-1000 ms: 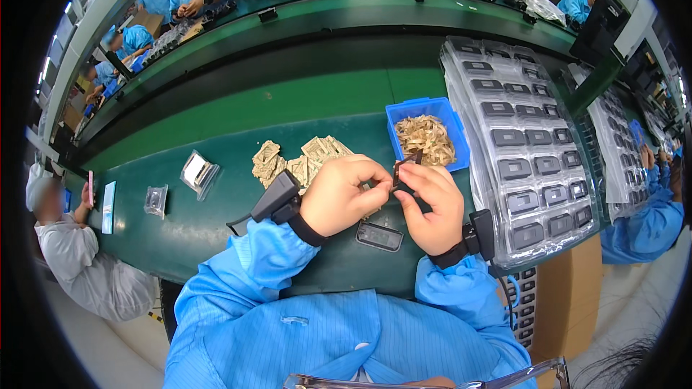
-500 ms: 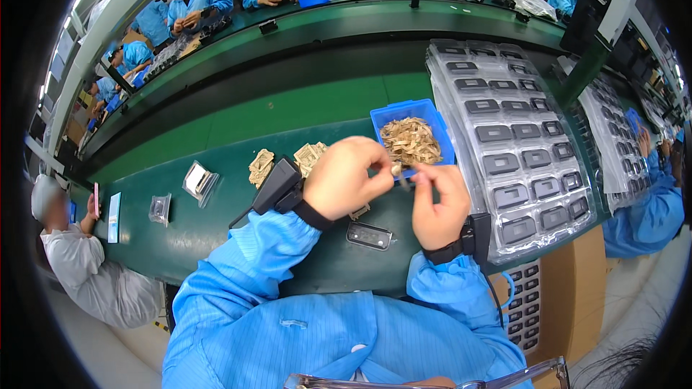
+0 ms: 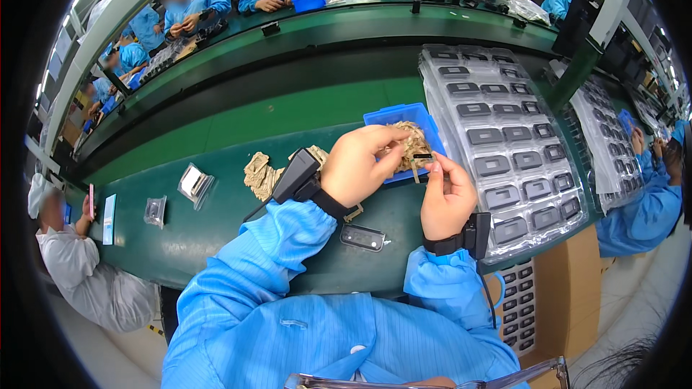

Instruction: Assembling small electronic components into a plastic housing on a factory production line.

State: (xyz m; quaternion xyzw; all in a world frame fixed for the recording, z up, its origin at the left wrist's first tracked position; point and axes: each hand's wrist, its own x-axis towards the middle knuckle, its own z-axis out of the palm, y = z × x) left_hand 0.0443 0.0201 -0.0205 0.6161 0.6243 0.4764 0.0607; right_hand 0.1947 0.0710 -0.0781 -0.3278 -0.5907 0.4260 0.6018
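Note:
My right hand (image 3: 448, 200) pinches a small dark strip (image 3: 422, 157) between thumb and fingertips, at the near side of a blue bin (image 3: 398, 114). A narrow tan piece hangs below the strip. Tan paper-like scraps (image 3: 412, 142) fill the bin. My left hand (image 3: 358, 167) reaches over the scraps, thumb and forefinger apart; I make out nothing in it. Below my hands, a dark grey oblong cover (image 3: 362, 238) lies on the green table. Left of my left wrist is a pile of flat tan pieces (image 3: 261, 175), partly hidden by the black wrist device (image 3: 295, 176).
Clear plastic trays (image 3: 497, 134) of dark oblong covers lie to the right, above an open cardboard box (image 3: 569, 288). Small clear bags (image 3: 194, 185) and a phone (image 3: 109, 220) are at the left. Co-workers in blue (image 3: 196, 3) sit across the bench.
My left hand has moved right, over the scraps, and its fingers have parted from my right hand's. The dark strip now shows in my right fingertips. The view has shifted slightly.

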